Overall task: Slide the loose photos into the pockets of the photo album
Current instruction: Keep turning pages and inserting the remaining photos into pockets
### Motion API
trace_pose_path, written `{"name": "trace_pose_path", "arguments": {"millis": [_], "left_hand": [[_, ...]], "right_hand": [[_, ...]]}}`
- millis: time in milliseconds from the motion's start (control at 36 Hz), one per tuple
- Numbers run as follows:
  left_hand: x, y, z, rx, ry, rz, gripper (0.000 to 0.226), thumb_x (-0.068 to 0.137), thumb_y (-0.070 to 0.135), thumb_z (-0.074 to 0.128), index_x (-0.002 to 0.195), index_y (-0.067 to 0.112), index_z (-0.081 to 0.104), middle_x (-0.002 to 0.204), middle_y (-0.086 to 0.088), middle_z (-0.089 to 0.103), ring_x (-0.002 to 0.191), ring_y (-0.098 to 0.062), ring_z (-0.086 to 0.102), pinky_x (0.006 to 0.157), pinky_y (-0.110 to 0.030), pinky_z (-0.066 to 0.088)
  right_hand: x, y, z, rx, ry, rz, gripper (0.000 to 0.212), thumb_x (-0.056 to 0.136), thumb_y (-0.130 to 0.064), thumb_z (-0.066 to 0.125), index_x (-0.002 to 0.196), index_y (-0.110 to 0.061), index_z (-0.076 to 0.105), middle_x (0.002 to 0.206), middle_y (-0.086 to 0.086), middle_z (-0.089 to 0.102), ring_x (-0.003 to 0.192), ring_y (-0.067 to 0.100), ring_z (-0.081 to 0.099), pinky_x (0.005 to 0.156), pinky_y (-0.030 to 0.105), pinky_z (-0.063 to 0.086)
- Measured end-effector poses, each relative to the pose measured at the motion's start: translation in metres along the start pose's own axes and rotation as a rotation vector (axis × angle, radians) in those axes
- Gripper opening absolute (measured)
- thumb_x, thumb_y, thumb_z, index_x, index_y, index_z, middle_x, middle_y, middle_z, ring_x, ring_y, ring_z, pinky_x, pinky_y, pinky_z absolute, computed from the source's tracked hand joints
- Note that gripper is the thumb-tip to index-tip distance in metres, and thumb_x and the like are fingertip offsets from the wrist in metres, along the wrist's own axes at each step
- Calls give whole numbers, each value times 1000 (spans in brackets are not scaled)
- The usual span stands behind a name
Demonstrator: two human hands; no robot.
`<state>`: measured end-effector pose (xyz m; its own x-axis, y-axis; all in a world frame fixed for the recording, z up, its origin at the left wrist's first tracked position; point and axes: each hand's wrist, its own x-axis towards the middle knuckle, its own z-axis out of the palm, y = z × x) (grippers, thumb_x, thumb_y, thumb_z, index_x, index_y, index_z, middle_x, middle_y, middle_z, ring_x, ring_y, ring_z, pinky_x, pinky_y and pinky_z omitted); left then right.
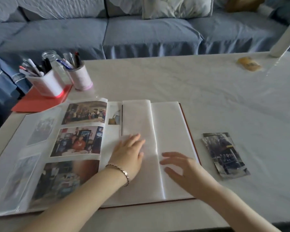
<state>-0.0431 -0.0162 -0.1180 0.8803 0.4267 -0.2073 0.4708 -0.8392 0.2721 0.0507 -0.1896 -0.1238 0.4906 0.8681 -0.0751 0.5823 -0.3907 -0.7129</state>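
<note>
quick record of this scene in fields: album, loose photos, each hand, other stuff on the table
photo album: lies open on the table; left-page pockets hold photos, right pages look blank
loose photos: small stack on the table right of the album, untouched
left hand: fingers straight, flat on the blank page near the spine
right hand: fingers spread over the right page, holds nothing; contact unclear
other: square pen cup on a red sheet, glass jar, round pen cup

The lowest photo [64, 180] in the album [171, 131] is blurred, its picture unreadable
</note>
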Motion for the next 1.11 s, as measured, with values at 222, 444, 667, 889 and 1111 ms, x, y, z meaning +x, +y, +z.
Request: {"name": "trace_pose_path", "arguments": {"millis": [222,444,667,889,1111], "left_hand": [[13,26,6,159,78,-142,53,96,47,29,146,30,19,152,-2,14,140,-23,15,113,-35,7],[19,28,11,42,31,-153,56,97,51,26,146,27,17,156,-1,-1,143,-19,1,116,-32,4],[28,36,8,28,79,-163,58,93,52,38,142,22,27,150,-3,11,139,-23,12,111,-27,11],[74,38,3,16,82,-162,69,91,54,39,147,22,14,157,-2,-11,144,-18,-9,116,-33,2],[82,9,11,82,106,-215,66,94,58,20,149,28,0,157,2,-12,144,-16,-13,115,-36,-8]], "right_hand": [[-22,74,-78,-276,338,682,67,75,-40,75,133,-18,48,128,13,46,123,32,36,97,38,36],[-22,108,-96,-151,278,841,77,66,-37,83,129,-11,47,95,7,61,91,27,58,72,32,47],[-29,117,-121,262,474,773,20,76,-10,76,94,-3,69,67,3,60,53,18,55,40,19,42],[-19,88,-143,615,627,631,9,74,-13,75,83,-12,71,75,7,71,69,30,65,67,32,57],[30,50,-108,559,456,541,3,86,-19,65,86,-17,68,69,-2,67,46,5,60,43,15,45]]}}
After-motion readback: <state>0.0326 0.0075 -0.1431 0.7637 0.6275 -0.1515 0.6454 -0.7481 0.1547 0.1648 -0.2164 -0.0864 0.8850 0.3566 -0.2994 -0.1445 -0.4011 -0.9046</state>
